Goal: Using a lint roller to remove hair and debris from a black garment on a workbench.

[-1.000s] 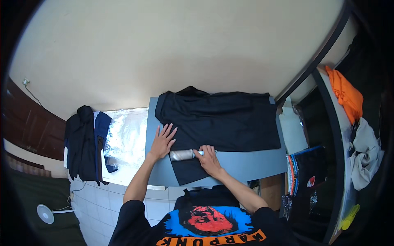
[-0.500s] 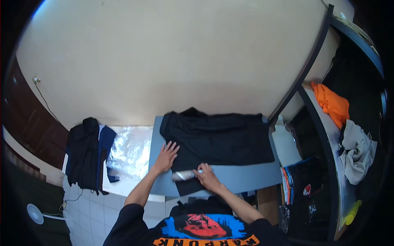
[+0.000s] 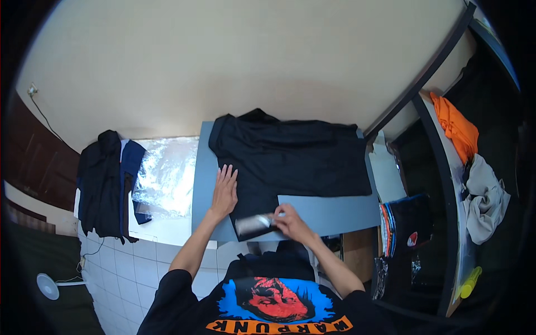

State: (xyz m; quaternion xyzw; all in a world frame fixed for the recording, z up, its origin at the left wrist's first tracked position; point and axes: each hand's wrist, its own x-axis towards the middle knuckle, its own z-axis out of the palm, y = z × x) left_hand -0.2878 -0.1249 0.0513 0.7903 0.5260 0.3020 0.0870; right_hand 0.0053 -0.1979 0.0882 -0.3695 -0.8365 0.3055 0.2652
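Note:
A black garment [image 3: 312, 156] lies spread on a grey tabletop, one narrow part hanging down toward me like a sleeve or leg. My left hand [image 3: 225, 192] rests flat along the left edge of that part, fingers stretched out. In my right hand [image 3: 292, 222] is the handle of a lint roller [image 3: 254, 224], the fingers closed round it. The roller's pale cylinder lies across the near end of the narrow part and is slightly blurred.
Clear plastic packaging [image 3: 167, 176] covers a white surface on the left, beside dark clothes [image 3: 103, 184]. A shelf to the right holds an orange cloth [image 3: 455, 128] and a grey cloth [image 3: 484, 201]. Folded garments [image 3: 405, 226] are stacked below. A white fan [image 3: 48, 286] stands lower left.
The whole view has shifted, so the table sits higher in the picture. The lint roller has slid along the narrow part toward its near end. My left hand stays at the garment's left edge.

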